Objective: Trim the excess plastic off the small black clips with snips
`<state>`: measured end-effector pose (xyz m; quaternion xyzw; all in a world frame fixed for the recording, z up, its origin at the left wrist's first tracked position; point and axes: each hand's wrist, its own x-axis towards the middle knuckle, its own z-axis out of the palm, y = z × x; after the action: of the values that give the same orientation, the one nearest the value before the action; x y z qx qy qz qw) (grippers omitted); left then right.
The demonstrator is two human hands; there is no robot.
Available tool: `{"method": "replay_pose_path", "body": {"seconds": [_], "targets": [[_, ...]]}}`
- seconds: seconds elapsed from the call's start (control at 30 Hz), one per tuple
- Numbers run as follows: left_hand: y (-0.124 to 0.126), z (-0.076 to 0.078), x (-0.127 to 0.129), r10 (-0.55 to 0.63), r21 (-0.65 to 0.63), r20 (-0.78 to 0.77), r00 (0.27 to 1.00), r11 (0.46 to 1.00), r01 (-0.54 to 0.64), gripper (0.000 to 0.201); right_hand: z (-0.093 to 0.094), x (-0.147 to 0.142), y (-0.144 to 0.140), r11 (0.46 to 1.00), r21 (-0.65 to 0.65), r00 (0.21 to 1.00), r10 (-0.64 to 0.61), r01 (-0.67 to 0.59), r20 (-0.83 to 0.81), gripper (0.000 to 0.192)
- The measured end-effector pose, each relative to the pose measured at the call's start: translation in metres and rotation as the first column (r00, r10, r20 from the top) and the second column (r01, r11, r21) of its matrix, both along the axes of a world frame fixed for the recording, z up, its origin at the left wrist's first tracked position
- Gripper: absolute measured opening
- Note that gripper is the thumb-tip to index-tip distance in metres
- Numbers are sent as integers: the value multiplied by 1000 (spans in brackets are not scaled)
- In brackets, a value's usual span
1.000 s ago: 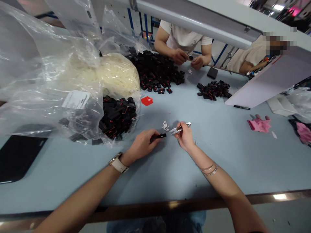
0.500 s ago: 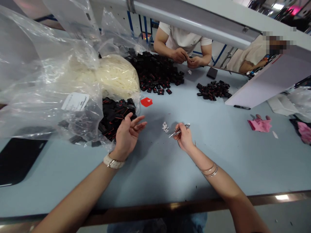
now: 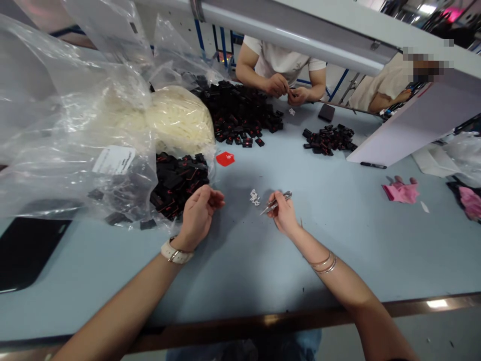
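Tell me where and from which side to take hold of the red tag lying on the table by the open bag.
Pinch the red tag by its right edge, coming from the bare table side. It lies flat and alone there; its left edge sits close to the plastic bag.

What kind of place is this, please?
Probably a factory workbench for hand finishing: heaps of small black parts, bulk plastic bags, and a co-worker across the shared table.
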<state>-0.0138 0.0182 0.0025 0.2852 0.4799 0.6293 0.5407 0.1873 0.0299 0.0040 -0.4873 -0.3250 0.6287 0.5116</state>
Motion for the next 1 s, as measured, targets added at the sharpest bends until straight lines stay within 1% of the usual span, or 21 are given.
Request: {"method": "replay_pose_path", "body": {"seconds": [0.1,0.2,0.3,0.37,0.43,0.5,0.57,0.6,0.67,0.73,0.77,0.8,0.87,0.9,1.0], "targets": [[-1,0,3,8,-29,-67,998,1000,-10,25,-3,0,-2,999,22,998,38,-39,43,49],[-2,2,4,-61,-39,-176,982,998,55,31,-3,0,-2,999,31,997,14,-16,81,54],[-3,3,5,-113,-36,-266,957,994,107,31,-4,6,5,985,148,991,-106,93,84,58],[-3,3,4,-115,-31,-296,948,993,111,31,-4,15,14,951,239,971,-223,197,84,59],[-3,1,4,-127,-19,-353,927,992,128,30,-5,27,24,908,283,926,-356,310,128,54],[-3,-1,4,-149,0,-460,876,986,167,27,-5,41,33,861,337,855,-466,380,227,44],[-4,-3,5,-168,17,-578,799,976,217,24,-3,56,41,837,406,796,-508,366,330,41],[-5,-4,6,-172,23,-630,758,971,240,22,-2,63,44,831,440,759,-519,341,393,40],[-7,-6,9,-176,28,-716,675,960,280,19,0,78,49,837,493,652,-514,239,557,36],[-9,-7,11,-174,28,-786,593,948,316,16,2,91,54,843,526,506,-503,111,700,27],[-10,-7,11,-174,27,-814,554,942,335,16,2,97,56,849,525,422,-496,55,758,26],[-11,-7,12,-173,25,-836,520,935,352,15,1,102,58,854,519,340,-491,8,802,29],[-12,-6,13,-171,25,-864,473,925,380,15,-1,110,62,869,493,196,-475,-48,858,41],[-12,-5,13,-170,25,-873,456,920,392,14,-3,113,65,877,477,136,-466,-61,874,46],[-13,-4,13,-169,24,-892,419,908,418,13,-9,118,75,899,424,-14,-428,-104,904,50]]}}
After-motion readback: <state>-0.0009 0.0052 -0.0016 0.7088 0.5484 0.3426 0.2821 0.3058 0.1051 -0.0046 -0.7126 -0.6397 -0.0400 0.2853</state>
